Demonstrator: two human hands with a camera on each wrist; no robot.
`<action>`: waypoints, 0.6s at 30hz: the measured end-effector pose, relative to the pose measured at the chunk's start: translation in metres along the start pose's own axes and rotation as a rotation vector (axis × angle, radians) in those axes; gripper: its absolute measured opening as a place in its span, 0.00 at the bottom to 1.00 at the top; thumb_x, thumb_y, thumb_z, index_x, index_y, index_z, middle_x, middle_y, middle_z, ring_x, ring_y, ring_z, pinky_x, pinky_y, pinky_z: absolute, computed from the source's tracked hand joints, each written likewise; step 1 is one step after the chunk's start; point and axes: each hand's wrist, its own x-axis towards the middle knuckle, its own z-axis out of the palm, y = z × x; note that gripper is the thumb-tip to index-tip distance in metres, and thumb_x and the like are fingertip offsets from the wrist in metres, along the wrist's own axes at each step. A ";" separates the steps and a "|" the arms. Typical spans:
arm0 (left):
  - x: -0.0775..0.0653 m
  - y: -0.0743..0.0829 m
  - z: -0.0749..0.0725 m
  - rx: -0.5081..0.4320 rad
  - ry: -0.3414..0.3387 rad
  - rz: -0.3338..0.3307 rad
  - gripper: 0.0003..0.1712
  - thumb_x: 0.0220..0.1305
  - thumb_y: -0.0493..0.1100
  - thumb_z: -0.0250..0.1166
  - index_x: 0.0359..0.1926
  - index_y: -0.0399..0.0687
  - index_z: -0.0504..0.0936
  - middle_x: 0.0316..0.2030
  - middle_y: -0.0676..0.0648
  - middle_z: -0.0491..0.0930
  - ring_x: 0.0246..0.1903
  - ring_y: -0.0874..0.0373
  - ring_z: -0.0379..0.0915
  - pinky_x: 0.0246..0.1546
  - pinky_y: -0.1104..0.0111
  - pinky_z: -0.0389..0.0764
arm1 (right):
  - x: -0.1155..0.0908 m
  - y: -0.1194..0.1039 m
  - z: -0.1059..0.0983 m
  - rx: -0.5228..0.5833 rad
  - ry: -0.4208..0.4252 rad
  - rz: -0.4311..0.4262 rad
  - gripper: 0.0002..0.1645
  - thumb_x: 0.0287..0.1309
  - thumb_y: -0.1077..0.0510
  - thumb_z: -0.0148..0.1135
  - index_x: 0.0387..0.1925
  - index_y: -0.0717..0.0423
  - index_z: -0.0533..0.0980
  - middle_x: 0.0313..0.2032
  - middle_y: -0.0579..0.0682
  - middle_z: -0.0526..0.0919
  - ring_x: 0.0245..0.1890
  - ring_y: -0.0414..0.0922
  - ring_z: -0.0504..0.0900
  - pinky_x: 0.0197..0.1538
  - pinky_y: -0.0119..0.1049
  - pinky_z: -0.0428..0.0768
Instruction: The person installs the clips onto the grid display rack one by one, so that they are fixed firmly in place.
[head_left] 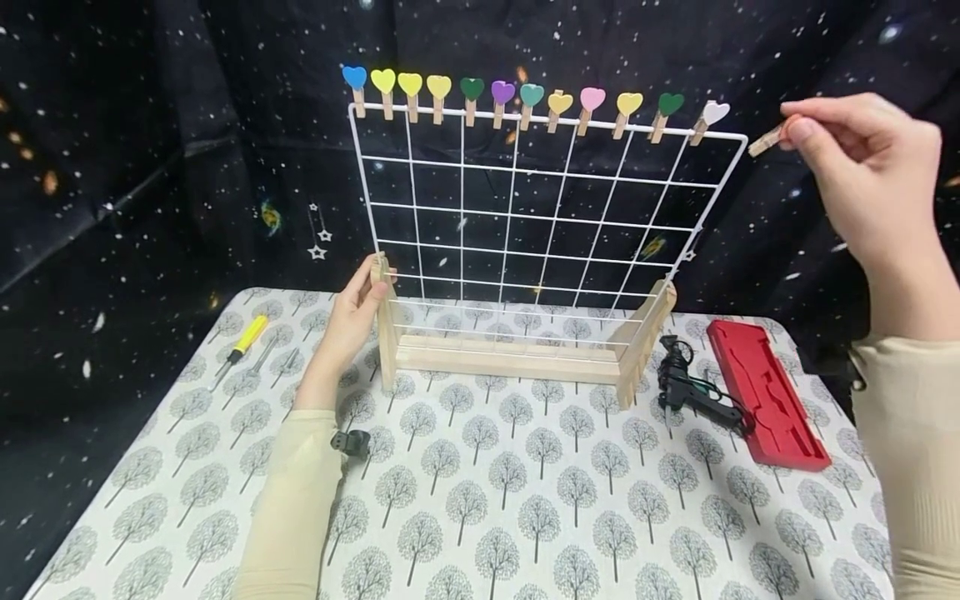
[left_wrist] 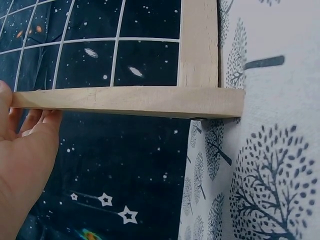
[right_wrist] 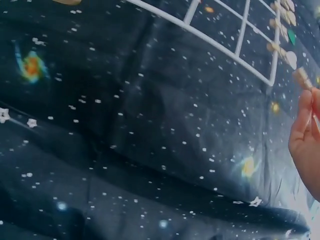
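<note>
A white wire grid (head_left: 462, 165) stands in a wooden stand (head_left: 510, 364), leaning back a little. Along its top wire sits a row of several wooden clothespins with coloured hearts, from a blue heart clothespin (head_left: 355, 79) at the left to a white heart clothespin (head_left: 716, 113) near the right corner. My left hand (head_left: 351, 315) grips the top of the stand's left side piece (left_wrist: 125, 101). Just off the grid's upper right corner, my right hand (head_left: 885, 171) pinches a clothespin (head_left: 765, 143) by its reddish end. Its wooden tip points towards the grid, with a gap between them.
A yellow-handled screwdriver (head_left: 249, 336) lies on the tree-print tablecloth (head_left: 480, 500) at the left. Right of the stand lie a black glue-gun-like tool (head_left: 693, 396) and a red molded tray (head_left: 765, 392). Behind the table hangs a dark star-patterned cloth (head_left: 187, 150).
</note>
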 end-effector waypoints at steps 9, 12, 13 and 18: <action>0.000 -0.005 -0.001 -0.017 -0.001 0.020 0.28 0.64 0.45 0.47 0.64 0.57 0.53 0.56 0.37 0.65 0.57 0.46 0.59 0.60 0.60 0.59 | 0.027 0.001 0.004 -0.216 -0.073 0.019 0.13 0.51 0.54 0.56 0.38 0.52 0.80 0.35 0.31 0.79 0.26 0.25 0.71 0.31 0.14 0.67; 0.000 -0.005 -0.001 -0.019 0.001 0.019 0.28 0.64 0.45 0.47 0.64 0.57 0.54 0.56 0.37 0.65 0.57 0.48 0.60 0.60 0.60 0.59 | 0.029 0.000 0.004 -0.257 -0.124 0.019 0.14 0.52 0.53 0.56 0.38 0.53 0.80 0.33 0.28 0.77 0.24 0.26 0.69 0.25 0.15 0.64; 0.000 -0.005 -0.001 -0.017 0.002 0.018 0.28 0.64 0.45 0.47 0.64 0.57 0.54 0.56 0.38 0.65 0.57 0.49 0.61 0.60 0.60 0.59 | 0.029 0.000 0.004 -0.267 -0.141 0.015 0.14 0.52 0.53 0.55 0.38 0.54 0.80 0.33 0.26 0.77 0.24 0.26 0.68 0.24 0.16 0.63; 0.001 -0.004 -0.001 -0.014 0.007 0.024 0.28 0.64 0.44 0.47 0.65 0.55 0.53 0.55 0.39 0.67 0.56 0.52 0.62 0.60 0.62 0.60 | 0.035 -0.001 0.004 -0.335 -0.209 -0.054 0.14 0.54 0.54 0.55 0.37 0.58 0.80 0.30 0.20 0.71 0.20 0.28 0.62 0.19 0.20 0.57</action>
